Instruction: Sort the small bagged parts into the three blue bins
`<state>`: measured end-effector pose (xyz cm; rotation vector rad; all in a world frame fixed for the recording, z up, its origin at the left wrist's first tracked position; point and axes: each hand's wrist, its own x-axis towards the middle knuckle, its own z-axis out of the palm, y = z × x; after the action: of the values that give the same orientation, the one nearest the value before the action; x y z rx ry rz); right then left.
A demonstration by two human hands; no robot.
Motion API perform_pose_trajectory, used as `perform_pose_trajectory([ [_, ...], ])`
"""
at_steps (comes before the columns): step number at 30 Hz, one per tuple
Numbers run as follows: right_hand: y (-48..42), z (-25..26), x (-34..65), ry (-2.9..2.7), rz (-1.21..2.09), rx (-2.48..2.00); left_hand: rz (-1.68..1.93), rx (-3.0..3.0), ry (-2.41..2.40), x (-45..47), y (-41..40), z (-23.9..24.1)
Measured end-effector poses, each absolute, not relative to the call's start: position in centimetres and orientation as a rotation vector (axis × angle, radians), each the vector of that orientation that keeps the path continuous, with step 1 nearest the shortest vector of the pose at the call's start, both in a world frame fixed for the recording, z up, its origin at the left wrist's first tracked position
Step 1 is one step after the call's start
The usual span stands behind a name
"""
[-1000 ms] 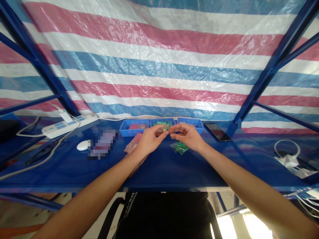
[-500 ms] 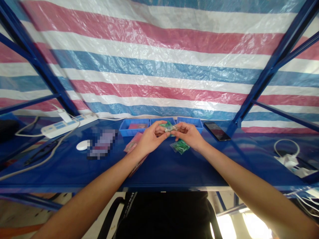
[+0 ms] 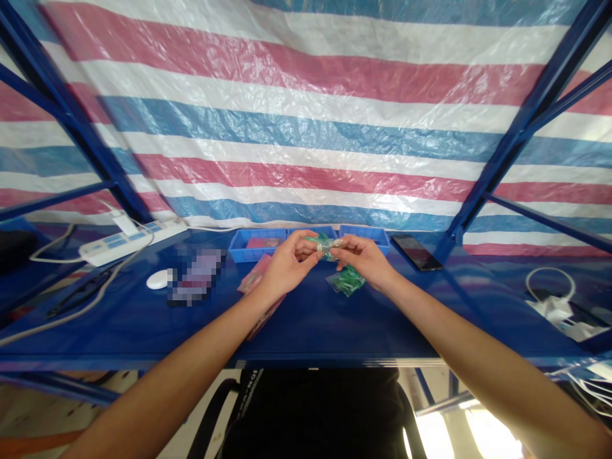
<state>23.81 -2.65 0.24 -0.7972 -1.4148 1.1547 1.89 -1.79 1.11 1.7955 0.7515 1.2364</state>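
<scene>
A small clear plastic bag with green pieces (image 3: 327, 247) is stretched between my two hands above the table. My left hand (image 3: 295, 260) pinches its left end, and my right hand (image 3: 359, 256) pinches the right end. What exactly is inside cannot be made out. Just below my right hand, another clear bag of green pieces (image 3: 346, 281) lies on the table. A pink packet (image 3: 253, 275) lies beside my left wrist, partly hidden by the forearm.
Three blue trays stand in a row at the back: the left tray (image 3: 243, 254) holds something pink, and the right tray (image 3: 377, 232) is partly hidden. A black phone (image 3: 415, 252) lies right. Leftward are a white power strip (image 3: 134, 240), a white round object (image 3: 159, 279) and cables.
My hands have moved slightly apart, so more of the bag shows between them. The things on the table stay where they were.
</scene>
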Motion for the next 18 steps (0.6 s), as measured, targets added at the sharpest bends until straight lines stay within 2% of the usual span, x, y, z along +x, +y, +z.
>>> perform_pose_trajectory([
  [5,-2.6,0.1,23.7,-1.315,1.217,-0.782,1.357,2.088,0.848,1.6,-2.3,1.9],
  [10,-3.2,0.8,24.0,-1.238,1.335,-0.789,1.230,2.480,0.791,1.5,-3.0,2.5],
  [18,-3.6,1.2,24.1,-1.353,1.350,-0.870,1.249,2.224,1.006,1.4,-3.1,2.9],
])
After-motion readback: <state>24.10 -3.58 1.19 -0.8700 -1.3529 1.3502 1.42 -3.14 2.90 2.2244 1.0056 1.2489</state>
